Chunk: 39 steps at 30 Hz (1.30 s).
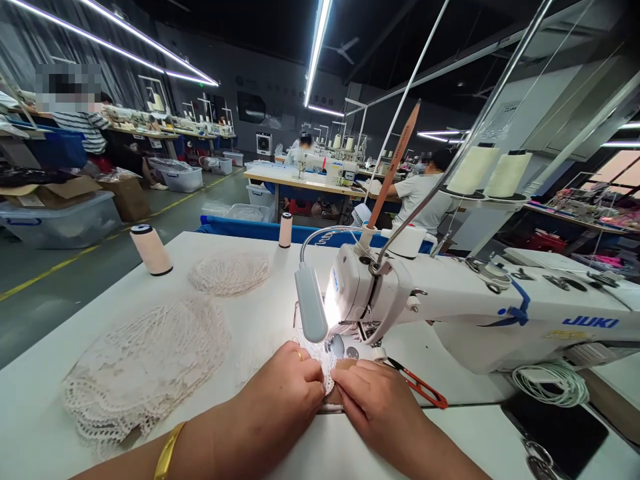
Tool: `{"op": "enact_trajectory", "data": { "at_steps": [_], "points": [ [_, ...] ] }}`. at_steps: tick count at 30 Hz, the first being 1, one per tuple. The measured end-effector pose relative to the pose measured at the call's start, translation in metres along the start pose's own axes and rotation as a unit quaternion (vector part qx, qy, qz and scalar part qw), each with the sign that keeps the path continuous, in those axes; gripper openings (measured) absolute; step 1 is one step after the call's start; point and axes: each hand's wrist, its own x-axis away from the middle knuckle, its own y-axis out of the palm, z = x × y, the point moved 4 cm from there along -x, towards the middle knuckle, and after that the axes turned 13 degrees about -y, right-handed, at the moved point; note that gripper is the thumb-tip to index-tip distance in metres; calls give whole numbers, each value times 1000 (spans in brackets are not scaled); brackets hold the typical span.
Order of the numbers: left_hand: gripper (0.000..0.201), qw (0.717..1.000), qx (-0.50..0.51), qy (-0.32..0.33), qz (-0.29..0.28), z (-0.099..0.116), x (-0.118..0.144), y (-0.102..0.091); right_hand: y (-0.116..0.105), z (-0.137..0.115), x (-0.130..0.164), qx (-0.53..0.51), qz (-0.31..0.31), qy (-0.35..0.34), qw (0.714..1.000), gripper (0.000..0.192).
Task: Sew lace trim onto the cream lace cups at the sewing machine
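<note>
My left hand [295, 381] is closed on a piece of white lace [329, 373] just in front of the sewing machine's needle area. Facing it, my right hand [370, 393] pinches the lace's other edge, its fingers pressed together. The white JUKI sewing machine [465, 293] reaches in from the right, and a small grey lamp [311, 303] lights the lace from above. Needle and presser foot are mostly hidden behind the lamp and machine head. Red-handled thread snips [425, 388] lie right of my right hand.
On the table's left lie a large lace stack [150, 360] and a smaller one [230, 272]. Two thread cones, one pale pink [151, 251] and one near the back edge [285, 231], stand there. Scissors [540, 460] and a dark flat panel [555, 420] are front right. Co-workers sit beyond.
</note>
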Motion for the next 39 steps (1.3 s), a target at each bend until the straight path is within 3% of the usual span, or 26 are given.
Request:
{"op": "enact_trajectory", "data": {
  "at_steps": [12, 17, 25, 34, 39],
  "points": [
    [25, 999, -41, -18, 5, -4, 2, 10, 4, 11, 0, 53, -12, 13, 998, 32],
    [21, 996, -72, -35, -31, -9, 0, 11, 3, 12, -3, 74, -20, 32, 997, 36],
    [21, 999, -14, -26, -25, -4, 4, 9, 1, 7, 4, 30, -32, 4, 999, 34],
    [21, 998, -51, -36, -18, -6, 4, 10, 3, 9, 2, 30, -30, 12, 999, 34],
    [18, 994, -59, -48, -76, -14, 2, 12, 3, 12, -1, 52, -31, 18, 998, 34]
  ]
}}
